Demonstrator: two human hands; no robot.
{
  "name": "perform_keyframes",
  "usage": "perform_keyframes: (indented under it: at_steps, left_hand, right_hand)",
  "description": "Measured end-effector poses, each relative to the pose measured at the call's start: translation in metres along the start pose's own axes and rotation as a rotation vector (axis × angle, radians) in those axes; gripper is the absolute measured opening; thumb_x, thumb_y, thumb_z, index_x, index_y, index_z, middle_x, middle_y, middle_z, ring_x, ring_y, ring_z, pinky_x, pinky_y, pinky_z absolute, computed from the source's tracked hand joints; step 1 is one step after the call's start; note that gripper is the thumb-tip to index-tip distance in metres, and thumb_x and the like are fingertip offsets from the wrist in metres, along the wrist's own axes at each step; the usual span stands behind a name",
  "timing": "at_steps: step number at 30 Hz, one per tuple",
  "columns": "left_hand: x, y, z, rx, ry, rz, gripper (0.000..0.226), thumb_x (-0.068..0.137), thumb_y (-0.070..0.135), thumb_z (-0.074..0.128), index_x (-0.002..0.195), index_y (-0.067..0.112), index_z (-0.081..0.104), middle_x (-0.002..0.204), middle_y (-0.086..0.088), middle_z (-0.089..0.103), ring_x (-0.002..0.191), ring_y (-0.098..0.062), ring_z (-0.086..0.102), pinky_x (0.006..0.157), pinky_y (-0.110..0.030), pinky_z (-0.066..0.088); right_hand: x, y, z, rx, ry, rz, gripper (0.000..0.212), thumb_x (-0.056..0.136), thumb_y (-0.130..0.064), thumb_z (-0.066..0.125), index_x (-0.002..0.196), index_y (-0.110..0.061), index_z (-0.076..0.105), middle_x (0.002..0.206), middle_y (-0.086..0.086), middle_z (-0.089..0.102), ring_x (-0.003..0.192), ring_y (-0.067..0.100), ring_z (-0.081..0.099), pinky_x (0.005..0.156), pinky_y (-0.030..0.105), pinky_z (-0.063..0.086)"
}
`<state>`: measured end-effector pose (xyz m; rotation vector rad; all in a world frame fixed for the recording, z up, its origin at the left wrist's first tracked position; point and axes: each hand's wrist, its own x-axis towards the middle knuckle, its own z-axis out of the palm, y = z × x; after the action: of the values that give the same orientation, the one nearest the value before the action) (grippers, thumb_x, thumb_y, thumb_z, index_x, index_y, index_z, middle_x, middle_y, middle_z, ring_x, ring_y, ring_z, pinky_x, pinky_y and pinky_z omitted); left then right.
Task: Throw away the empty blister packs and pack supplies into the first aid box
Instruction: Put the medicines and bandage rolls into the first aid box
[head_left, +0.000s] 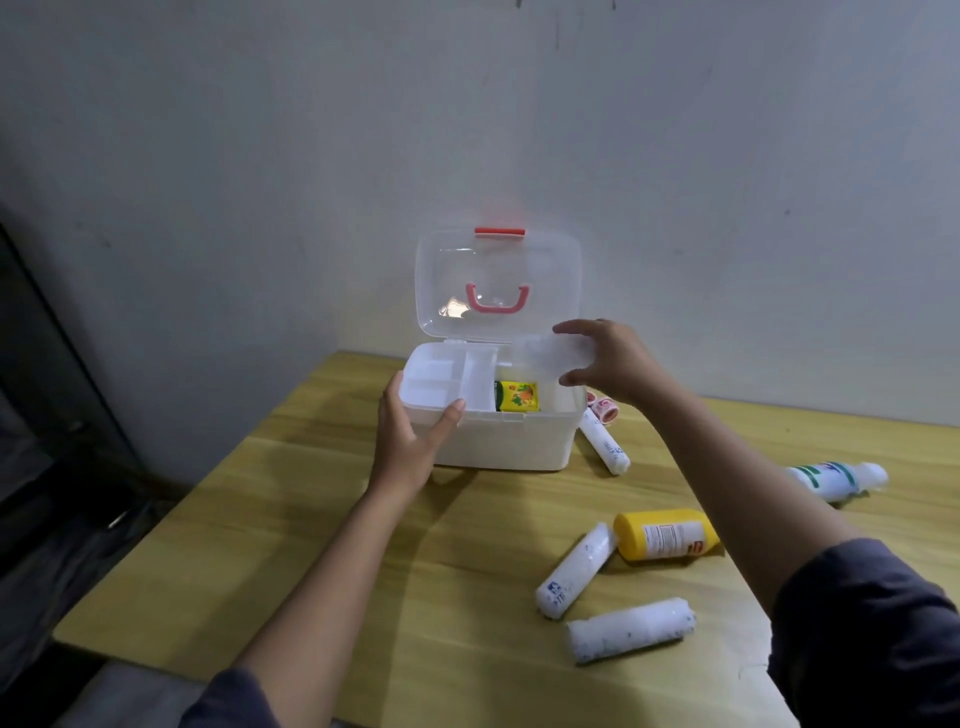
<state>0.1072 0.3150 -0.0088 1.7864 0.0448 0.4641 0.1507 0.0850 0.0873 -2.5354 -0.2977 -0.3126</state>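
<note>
A white first aid box (498, 441) is being shown on the wooden tabletop (311, 519), its clear lid (496, 280) standing raised against the wall, with a red handle (497, 300) and red latch (499, 232); a white divided tray (447, 376) is being seated over the left part of the box, its compartments appearing bare; a yellow packet (517, 396) with an orange picture is being seen inside to the right of the tray, its print too small to be read. The box's left front corner is being steadied by the left hand (410, 441), grip wrapped round the rim; a blurred white roll (556, 356) is being pinched above the box between thumb and fingers of the right hand (613, 364). Lying on the tabletop are being displayed three wrapped gauze rolls (574, 571) (631, 629) (605, 441) with illegible blue print, a yellow bottle (667, 534) with an unreadable white label, a white bottle (836, 480) with green markings, and a small red-printed item (605, 408) beside the box.
</note>
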Motion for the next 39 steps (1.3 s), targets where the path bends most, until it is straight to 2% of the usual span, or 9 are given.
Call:
perform_keyframes:
  at_steps: [5, 12, 17, 20, 23, 28, 33, 35, 39]
  left_hand:
    - [0.001, -0.002, -0.001, -0.006, -0.008, -0.006, 0.085, 0.078, 0.043, 0.072, 0.147, 0.019, 0.028, 0.148, 0.000, 0.037, 0.134, -0.015, 0.038, 0.105, -0.026, 0.034]
    - [0.002, -0.001, -0.001, -0.010, 0.005, 0.000, 0.077, 0.084, 0.032, 0.072, 0.146, 0.018, 0.030, 0.140, 0.007, 0.037, 0.129, -0.009, 0.037, 0.106, -0.026, 0.033]
    - [0.003, -0.002, 0.000, -0.015, -0.008, -0.023, 0.098, 0.066, 0.060, 0.068, 0.147, 0.020, 0.029, 0.148, 0.000, 0.038, 0.136, -0.016, 0.039, 0.113, -0.035, 0.035]
    - [0.003, 0.000, 0.000, -0.017, -0.006, -0.028, 0.099, 0.065, 0.059, 0.067, 0.147, 0.019, 0.028, 0.148, 0.000, 0.038, 0.137, -0.016, 0.038, 0.113, -0.035, 0.034]
    - [0.004, -0.001, 0.000, -0.016, -0.004, -0.028, 0.104, 0.061, 0.064, 0.065, 0.147, 0.019, 0.029, 0.148, -0.001, 0.039, 0.136, -0.017, 0.039, 0.113, -0.037, 0.035]
    - [0.005, -0.001, -0.001, -0.018, -0.008, -0.028, 0.102, 0.063, 0.062, 0.066, 0.147, 0.019, 0.028, 0.149, -0.001, 0.039, 0.136, -0.016, 0.039, 0.113, -0.036, 0.035]
    - [0.006, -0.004, 0.000, -0.033, 0.002, -0.024, 0.100, 0.064, 0.060, 0.068, 0.147, 0.019, 0.029, 0.147, 0.000, 0.040, 0.136, -0.017, 0.040, 0.114, -0.037, 0.035]
    - [0.005, -0.004, 0.000, -0.039, 0.000, -0.027, 0.103, 0.061, 0.064, 0.066, 0.147, 0.020, 0.030, 0.147, 0.000, 0.041, 0.135, -0.016, 0.040, 0.113, -0.038, 0.036]
    - [0.006, -0.003, 0.002, -0.049, 0.006, -0.022, 0.096, 0.066, 0.056, 0.069, 0.146, 0.020, 0.031, 0.146, 0.001, 0.042, 0.135, -0.015, 0.041, 0.114, -0.039, 0.035]
  right_hand:
    - [0.003, -0.005, 0.001, 0.004, 0.040, -0.073, 0.041, 0.080, -0.003, 0.065, 0.118, -0.017, 0.063, 0.125, 0.006, 0.064, 0.112, 0.024, 0.057, 0.085, 0.020, 0.037]
    - [-0.005, 0.008, 0.005, 0.109, -0.071, -0.174, 0.032, 0.081, -0.010, 0.067, 0.109, -0.025, 0.067, 0.116, -0.005, 0.068, 0.107, 0.015, 0.059, 0.086, 0.022, 0.039]
    - [-0.004, 0.014, 0.003, 0.098, -0.169, -0.212, 0.032, 0.084, -0.026, 0.065, 0.116, -0.028, 0.063, 0.122, -0.010, 0.063, 0.106, 0.009, 0.056, 0.088, 0.022, 0.040]
    - [-0.003, 0.016, 0.006, 0.046, -0.246, -0.205, 0.035, 0.087, -0.034, 0.061, 0.122, -0.031, 0.058, 0.130, -0.007, 0.060, 0.110, 0.011, 0.055, 0.094, 0.026, 0.043]
    - [-0.002, 0.017, 0.009, -0.021, -0.277, -0.245, 0.037, 0.089, -0.036, 0.056, 0.126, -0.031, 0.054, 0.132, -0.005, 0.058, 0.113, 0.014, 0.055, 0.093, 0.025, 0.042]
    - [-0.002, 0.015, 0.008, -0.060, -0.270, -0.310, 0.036, 0.088, -0.025, 0.058, 0.124, -0.026, 0.058, 0.131, -0.001, 0.060, 0.115, 0.016, 0.055, 0.101, 0.032, 0.043]
    - [0.000, 0.017, 0.012, 0.128, -0.289, -0.224, 0.033, 0.082, -0.008, 0.059, 0.110, -0.020, 0.069, 0.125, -0.003, 0.062, 0.113, 0.010, 0.054, 0.104, 0.029, 0.040]
    - [0.001, 0.016, 0.014, 0.130, -0.297, -0.239, 0.032, 0.081, -0.006, 0.061, 0.109, -0.020, 0.070, 0.126, -0.002, 0.062, 0.115, 0.011, 0.054, 0.104, 0.028, 0.040]
    - [0.010, 0.012, 0.015, 0.046, -0.343, -0.233, 0.035, 0.076, -0.009, 0.067, 0.108, -0.023, 0.070, 0.127, -0.007, 0.061, 0.115, 0.009, 0.054, 0.099, 0.022, 0.038]
